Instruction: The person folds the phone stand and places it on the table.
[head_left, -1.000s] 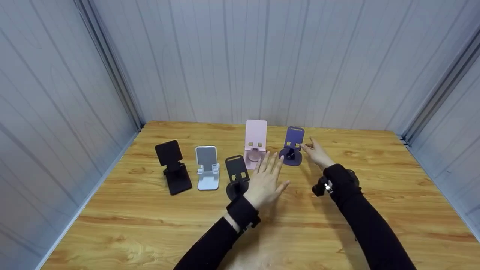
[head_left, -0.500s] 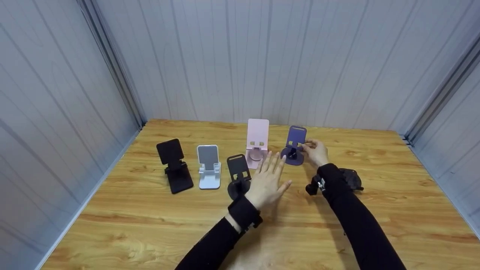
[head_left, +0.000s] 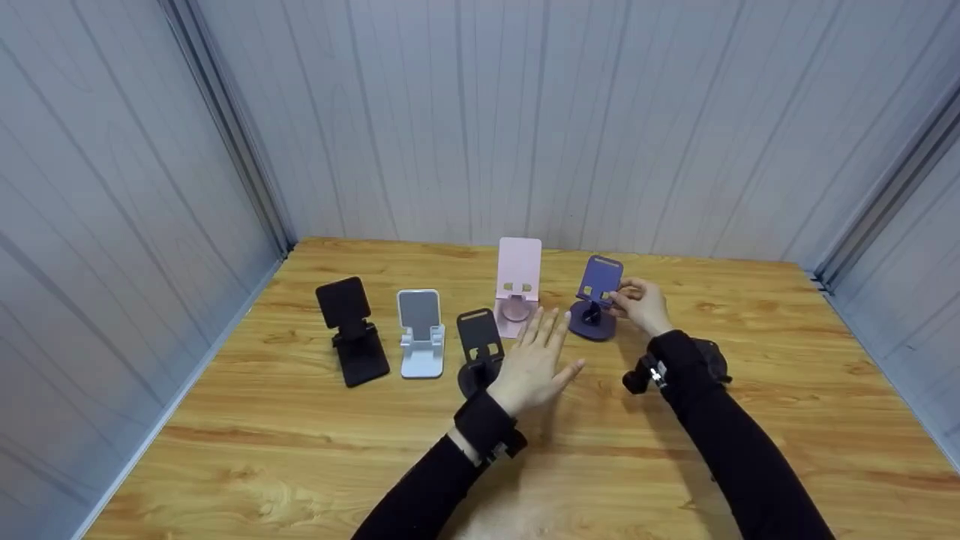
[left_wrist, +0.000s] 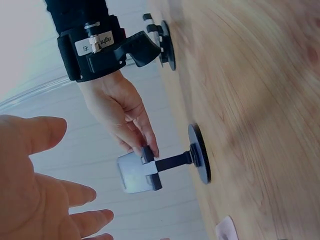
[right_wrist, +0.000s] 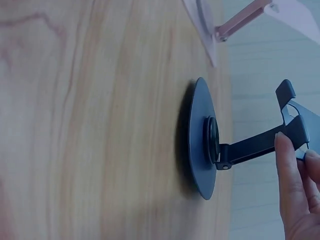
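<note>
A purple phone stand with a round base stands upright at the back right of the table. My right hand pinches the lower right corner of its upper plate between thumb and fingers. In the right wrist view, the fingers grip the plate at its lip, and the stand's round base is close at the tabletop. My left hand is spread with straight fingers and holds nothing. It overlaps the right side of a black round-based phone stand in the head view.
A pink phone stand is behind my left fingertips. Further left stand a white phone stand and a black phone stand. A dark object is partly hidden behind my right wrist. A panelled wall rises behind the wooden table.
My right hand has gone from pointing beside the purple stand to pinching its plate. The stand has shifted slightly right and nearer to me. My left hand has stayed nearly still.
</note>
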